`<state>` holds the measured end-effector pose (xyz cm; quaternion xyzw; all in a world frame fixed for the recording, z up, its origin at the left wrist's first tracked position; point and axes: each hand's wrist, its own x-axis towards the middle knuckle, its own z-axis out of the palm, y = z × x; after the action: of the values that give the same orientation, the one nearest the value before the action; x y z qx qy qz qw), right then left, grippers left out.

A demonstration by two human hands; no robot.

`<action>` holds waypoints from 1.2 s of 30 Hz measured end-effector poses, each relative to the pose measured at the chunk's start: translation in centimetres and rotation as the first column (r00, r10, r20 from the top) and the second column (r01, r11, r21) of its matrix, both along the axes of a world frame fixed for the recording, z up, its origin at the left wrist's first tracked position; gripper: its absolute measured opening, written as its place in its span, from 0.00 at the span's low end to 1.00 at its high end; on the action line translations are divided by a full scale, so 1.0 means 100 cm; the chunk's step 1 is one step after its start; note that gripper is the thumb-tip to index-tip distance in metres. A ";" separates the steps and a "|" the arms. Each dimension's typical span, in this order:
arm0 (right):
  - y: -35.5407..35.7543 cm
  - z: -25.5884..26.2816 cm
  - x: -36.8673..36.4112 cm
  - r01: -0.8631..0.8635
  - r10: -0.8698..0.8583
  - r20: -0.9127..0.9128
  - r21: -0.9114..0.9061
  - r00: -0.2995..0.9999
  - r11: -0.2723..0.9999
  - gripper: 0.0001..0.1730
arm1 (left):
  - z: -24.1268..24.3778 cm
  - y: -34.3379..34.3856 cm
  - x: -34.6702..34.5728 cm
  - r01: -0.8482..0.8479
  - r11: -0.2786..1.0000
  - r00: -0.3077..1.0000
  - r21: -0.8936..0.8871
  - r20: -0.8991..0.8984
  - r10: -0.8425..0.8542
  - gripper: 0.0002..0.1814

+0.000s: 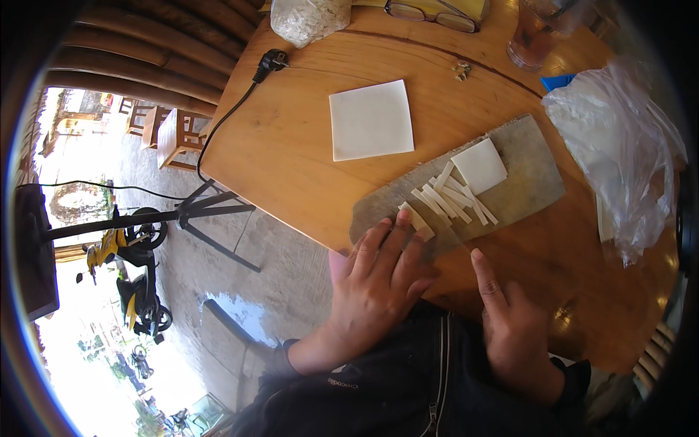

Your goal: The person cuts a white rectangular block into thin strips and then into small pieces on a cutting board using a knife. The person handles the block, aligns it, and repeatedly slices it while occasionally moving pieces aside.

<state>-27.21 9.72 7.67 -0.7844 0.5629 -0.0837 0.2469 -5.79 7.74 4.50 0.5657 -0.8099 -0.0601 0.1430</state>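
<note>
A worn grey-brown board (532, 164) lies slantwise near the table's front edge. With its fingertips, my left hand (377, 278) holds down a small white slab piece (419, 223) at the board's left end. My right hand (510, 322) grips a knife, its index finger stretched along the thin blade (461, 240); the handle is hidden in the palm. The blade is just right of the held piece. Several cut white strips (445, 199) lie loosely crossed on the board's middle. A thick white square piece (480, 166) rests behind them, touching some strips.
A larger white square sheet (371, 120) lies on the wooden table (273, 136). A black power plug (271, 63) and its cable lie left. Eyeglasses (431, 15) and a bag of white bits (310, 19) are at the back. Rightward are a drink cup (532, 41) and clear plastic bag (606, 142).
</note>
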 end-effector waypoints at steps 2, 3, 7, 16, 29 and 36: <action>-0.004 0.000 0.001 0.000 0.000 0.051 -0.010 0.999 1.000 0.40 | -0.002 0.000 0.001 -0.006 1.000 1.000 -0.007 -0.007 0.006 0.32; -0.006 0.000 0.003 -0.003 0.005 0.075 -0.024 0.997 1.000 0.41 | -0.003 0.001 0.001 -0.006 1.000 1.000 -0.007 -0.014 0.006 0.32; -0.012 0.000 0.017 -0.020 0.019 0.134 0.003 0.991 1.000 0.42 | -0.005 0.002 0.002 -0.009 1.000 1.000 -0.018 -0.020 0.009 0.33; -0.015 -0.014 0.029 -0.056 0.062 0.131 -0.053 0.989 0.997 0.42 | -0.004 0.002 0.004 -0.006 1.000 0.999 0.002 -0.050 0.006 0.32; -0.014 -0.006 0.036 -0.061 0.059 0.066 0.023 0.996 0.998 0.45 | -0.005 0.002 0.006 0.035 0.999 0.998 0.025 -0.051 -0.033 0.32; -0.015 -0.013 0.038 -0.115 0.113 -0.030 -0.086 0.993 0.990 0.43 | -0.003 0.003 0.005 0.028 0.999 1.000 0.020 -0.013 -0.028 0.31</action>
<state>-23.40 8.17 6.36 -0.8264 0.5158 -0.0843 0.2095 -5.26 8.00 4.24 0.5553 -0.8162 -0.0741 0.1416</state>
